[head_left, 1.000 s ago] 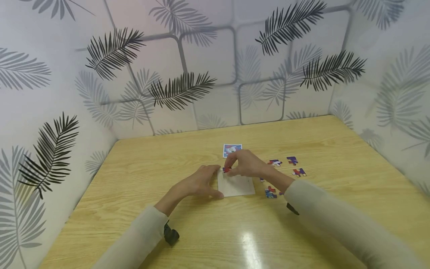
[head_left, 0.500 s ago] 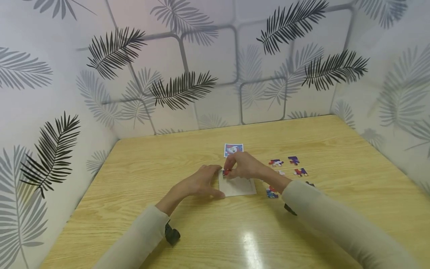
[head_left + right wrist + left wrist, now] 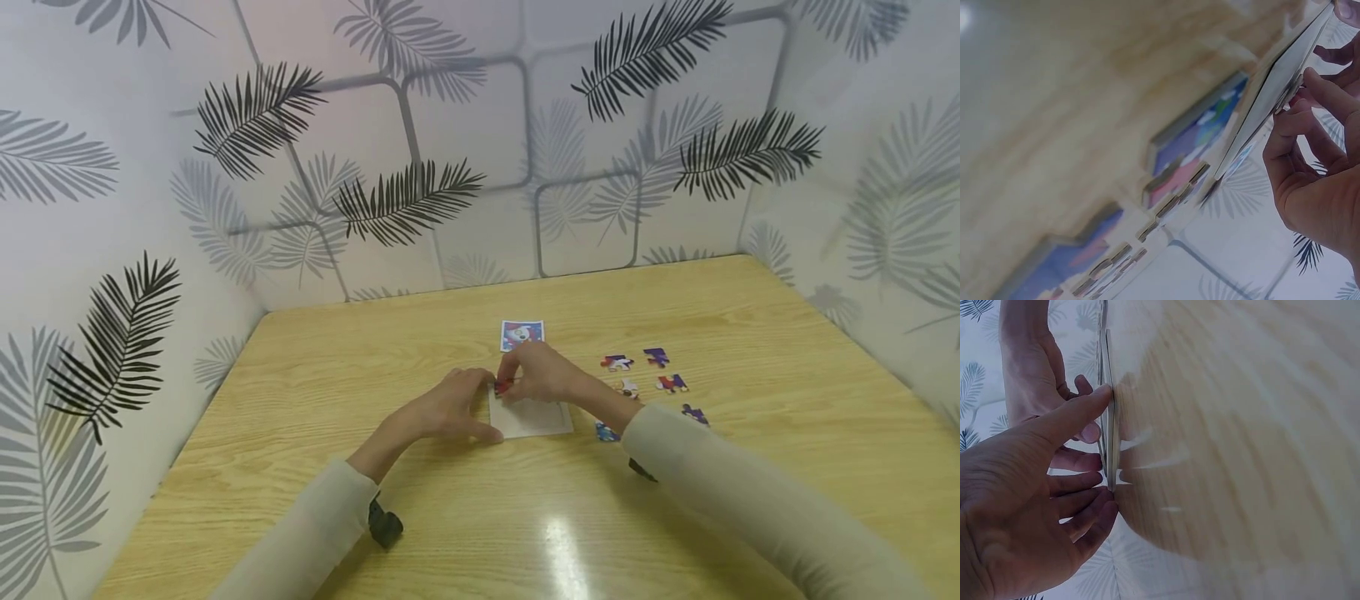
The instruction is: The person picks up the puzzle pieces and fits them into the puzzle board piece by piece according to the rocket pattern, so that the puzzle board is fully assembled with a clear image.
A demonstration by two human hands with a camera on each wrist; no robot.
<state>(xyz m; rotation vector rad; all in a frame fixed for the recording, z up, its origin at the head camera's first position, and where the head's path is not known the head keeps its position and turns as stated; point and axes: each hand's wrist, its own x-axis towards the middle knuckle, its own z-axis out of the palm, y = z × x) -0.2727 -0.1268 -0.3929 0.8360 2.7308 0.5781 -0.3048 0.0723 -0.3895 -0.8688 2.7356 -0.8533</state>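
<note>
A small white puzzle tray [image 3: 536, 418] lies flat on the wooden table, its upper part covered by the right hand. My left hand [image 3: 447, 406] holds the tray at its left side, thumb at the near corner and fingers at the far one. In the left wrist view, the left thumb and fingertips press along the tray's thin edge. Between thumb and fingers my right hand [image 3: 542, 372] pinches a red and purple puzzle piece [image 3: 502, 387] at the tray's upper left corner. The piece is partly hidden by the fingertips.
Several loose puzzle pieces [image 3: 671, 383] lie to the right of the tray, some partly behind the right forearm. A small picture card [image 3: 521, 332] showing the design lies beyond the tray. A patterned wall [image 3: 480, 233] backs the wooden table [image 3: 360, 350].
My right hand has shifted slightly down and left with the puzzle piece, which now sits closer into the tray's corner. The left hand keeps its place on the tray.
</note>
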